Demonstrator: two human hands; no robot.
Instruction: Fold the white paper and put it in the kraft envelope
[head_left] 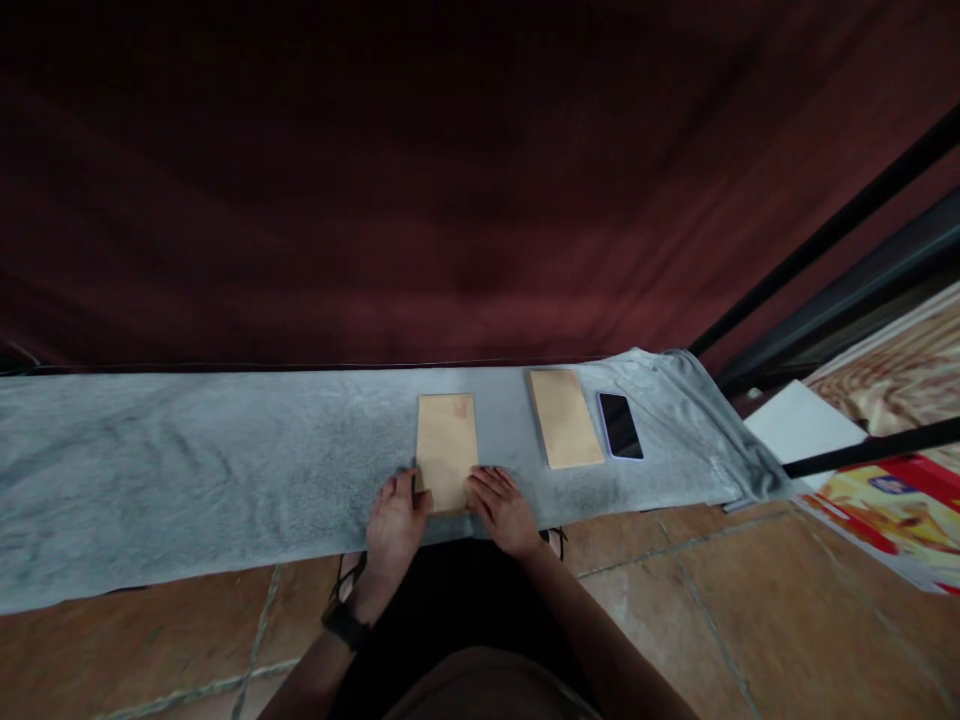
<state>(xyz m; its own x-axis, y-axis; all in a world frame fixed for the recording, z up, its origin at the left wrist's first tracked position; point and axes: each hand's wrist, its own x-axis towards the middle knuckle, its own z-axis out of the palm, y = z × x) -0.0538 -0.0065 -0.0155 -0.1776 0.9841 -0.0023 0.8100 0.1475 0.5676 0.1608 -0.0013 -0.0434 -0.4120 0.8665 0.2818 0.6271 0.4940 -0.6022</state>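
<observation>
A brown paper envelope (448, 450) with a small reddish print in its upper right corner lies flat on a grey cloth, straight in front of me. At its lower left edge, my left hand (396, 518) is closed, thumb over the paper and fingers bent beside it. A thin dark line shows by those fingers; I cannot make out what it is. My right hand (505, 510) grips the lower right edge, its fingers close together. To the right lie more brown envelopes (566, 418), apparently a stack, slightly turned. A phone (621, 426) with a dark screen rests beside them.
The grey cloth (187, 460) covers a long narrow surface. Behind it hangs a dark red curtain (450, 220). Black metal bars (832, 235) cross the right side. Beyond them are a white panel (806, 428) and a red-yellow printed box (900, 515). Brown floor tiles (675, 600) lie below.
</observation>
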